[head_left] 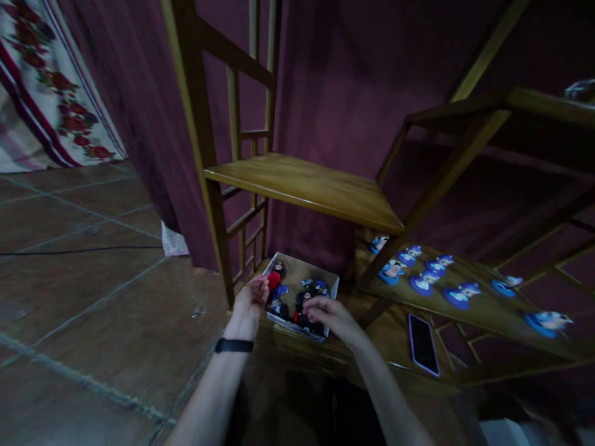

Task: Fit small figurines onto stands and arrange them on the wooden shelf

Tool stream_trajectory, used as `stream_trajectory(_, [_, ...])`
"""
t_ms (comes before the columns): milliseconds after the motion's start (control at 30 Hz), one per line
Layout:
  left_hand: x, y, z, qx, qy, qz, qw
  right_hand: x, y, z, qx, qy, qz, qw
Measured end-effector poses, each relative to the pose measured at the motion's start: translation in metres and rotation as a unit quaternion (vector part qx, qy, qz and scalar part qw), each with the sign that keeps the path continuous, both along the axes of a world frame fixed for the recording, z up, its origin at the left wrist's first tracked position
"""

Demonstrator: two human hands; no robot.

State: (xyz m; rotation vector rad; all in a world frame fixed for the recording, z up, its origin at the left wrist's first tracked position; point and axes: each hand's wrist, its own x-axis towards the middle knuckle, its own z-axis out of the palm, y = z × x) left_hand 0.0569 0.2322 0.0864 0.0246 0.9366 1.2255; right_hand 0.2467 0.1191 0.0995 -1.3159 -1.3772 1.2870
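Observation:
A shallow white box [332, 288] on the lowest shelf holds several small figurines. At the box's left side my left hand [252, 296], with a dark band on its wrist, has its fingertips closed against a red and black figurine [275, 277]. Over the right part of the box is my right hand [328, 313]. Its fingers are curled together beside a black figurine [304, 297], and what they hold, if anything, is hidden. Blue and white figurines [277, 303] lie in the box between my hands.
An empty wooden shelf [302, 183] juts out above the box. To the right, several blue and purple figurines [425, 280] stand on another shelf board. Below them lies a phone [423, 344]. Wooden posts [188, 111] frame the unit, with a dark curtain [334, 93] behind.

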Motion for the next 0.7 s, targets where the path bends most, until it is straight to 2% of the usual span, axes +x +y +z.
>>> stream_trajectory(100, [-0.003, 0.004, -0.001, 0.002, -0.005, 0.007, 1.0, -0.014, 0.072, -0.051, 0.042, -0.085, -0.095, 0.991])
stream_trajectory(133, [-0.005, 0.005, -0.002, 0.005, -0.006, 0.011, 1.0, -0.018, 0.089, -0.063, 0.058, -0.129, -0.101, 0.985])
stream_trajectory(233, [-0.009, 0.008, -0.001, 0.013, -0.016, 0.022, 1.0, -0.032, 0.121, -0.088, 0.085, -0.257, -0.065, 0.96])
stream_trajectory(367, [-0.012, 0.011, -0.001, 0.005, -0.025, 0.023, 0.999, -0.048, 0.134, -0.105, 0.101, -0.361, 0.006, 0.927])
stream_trajectory(433, [-0.014, 0.013, -0.002, 0.006, -0.027, 0.025, 0.999, -0.05, 0.136, -0.111, 0.084, -0.358, 0.003, 0.93])
stream_trajectory(467, [-0.015, 0.013, -0.002, 0.008, -0.029, 0.028, 0.999, -0.05, 0.138, -0.113, 0.062, -0.33, -0.015, 0.942])
stream_trajectory(567, [-0.018, 0.015, -0.003, 0.017, -0.032, 0.037, 0.999, -0.046, 0.143, -0.114, -0.028, -0.192, -0.095, 0.976])
stream_trajectory(633, [-0.019, 0.015, -0.002, 0.02, -0.035, 0.042, 0.998, -0.041, 0.146, -0.113, -0.073, -0.131, -0.133, 0.98])
stream_trajectory(700, [-0.019, 0.015, -0.002, 0.019, -0.037, 0.043, 0.998, -0.037, 0.15, -0.111, -0.093, -0.12, -0.144, 0.978])
